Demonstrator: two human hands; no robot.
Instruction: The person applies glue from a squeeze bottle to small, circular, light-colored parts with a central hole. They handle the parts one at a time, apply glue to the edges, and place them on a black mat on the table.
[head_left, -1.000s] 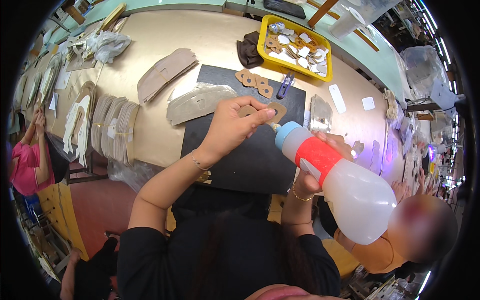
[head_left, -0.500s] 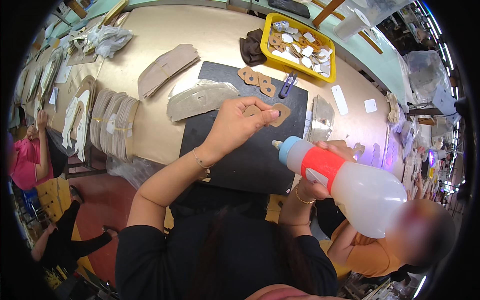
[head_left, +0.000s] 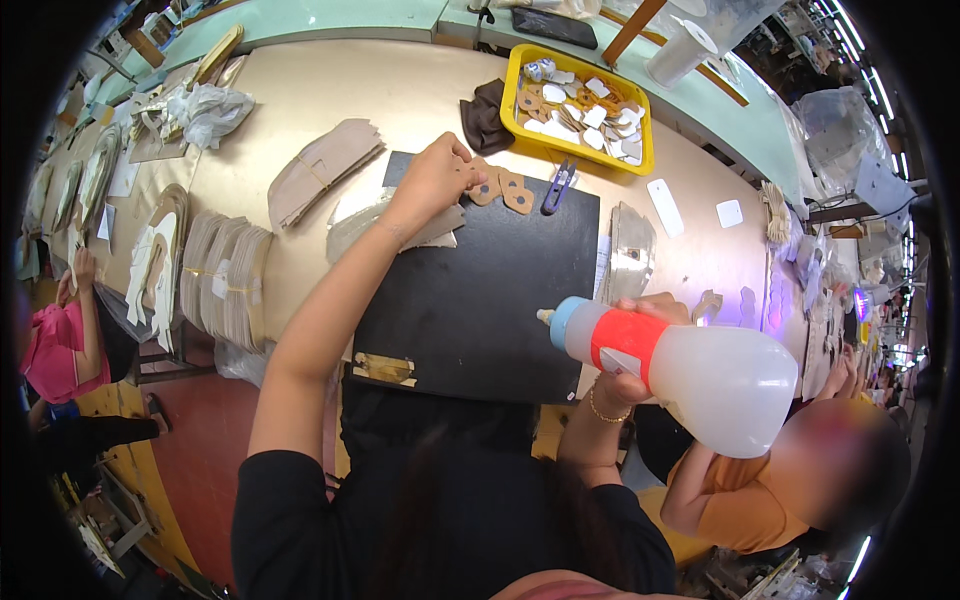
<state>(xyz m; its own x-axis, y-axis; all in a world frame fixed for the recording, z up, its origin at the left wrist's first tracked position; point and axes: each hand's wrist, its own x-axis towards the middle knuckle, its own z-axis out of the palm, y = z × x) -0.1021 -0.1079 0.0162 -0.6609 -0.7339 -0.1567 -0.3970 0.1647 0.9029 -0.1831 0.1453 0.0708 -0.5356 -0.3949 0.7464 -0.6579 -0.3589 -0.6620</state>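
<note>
At the left, bundled beige pieces (head_left: 225,262) stand on the table (head_left: 255,120), and a fanned beige stack (head_left: 322,172) lies farther off, to their right. The left hand (head_left: 438,182) is over the far left part of the black board (head_left: 475,310), its forearm crossing above some grey pieces (head_left: 440,232). Its thumb and fingertips are drawn together at the left end of a short row of small tan pieces with dark holes (head_left: 515,196); whether they are pinching one of these, I cannot tell. The purple snips (head_left: 559,188) lie just right of the row, with the yellow tray (head_left: 640,163) behind, full of white and tan bits. Nearer and to the right, the right hand (head_left: 655,308) is wrapped round the red band of a squeeze bottle (head_left: 705,372), fingers on the far side and thumb on the near side. The bottle is held above the board's right edge, its nozzle (head_left: 545,316) pointing left, well apart from the tan pieces.

The step in hand looks like handling tan pieces at the row, with the bottle kept ready. A next move there calls for a light fingertip pinch that leaves neighbouring pieces undisturbed, and a steady, unsqueezed bottle.
</note>
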